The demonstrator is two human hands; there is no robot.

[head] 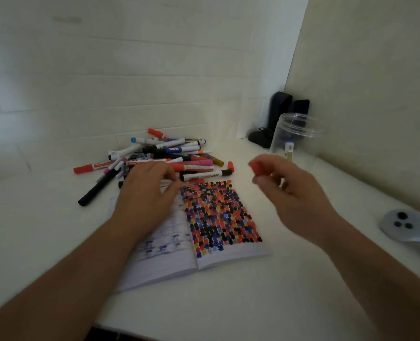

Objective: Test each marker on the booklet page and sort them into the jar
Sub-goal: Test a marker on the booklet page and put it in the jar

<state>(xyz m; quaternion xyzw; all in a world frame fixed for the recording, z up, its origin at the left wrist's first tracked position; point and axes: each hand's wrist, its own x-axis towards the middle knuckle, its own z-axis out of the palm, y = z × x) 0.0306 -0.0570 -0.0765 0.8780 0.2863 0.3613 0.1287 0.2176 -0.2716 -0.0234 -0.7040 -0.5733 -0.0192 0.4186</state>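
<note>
An open booklet (238, 249) lies on the white table, its right page covered with red, black and blue test marks. My left hand (147, 193) rests on the booklet's upper left page, fingertips next to the pile of markers (169, 156) behind it. My right hand (292, 193), blurred by motion, hovers right of the booklet and pinches a red marker (255, 166), of which only the red end shows. The clear plastic jar (300, 134) stands behind that hand, open-topped, with one white marker (289, 152) inside.
Black objects (281, 112) stand in the corner behind the jar. A grey round device (400, 225) lies at the right. Walls close the table at the back and right. A loose red cap (230, 166) lies beside the pile.
</note>
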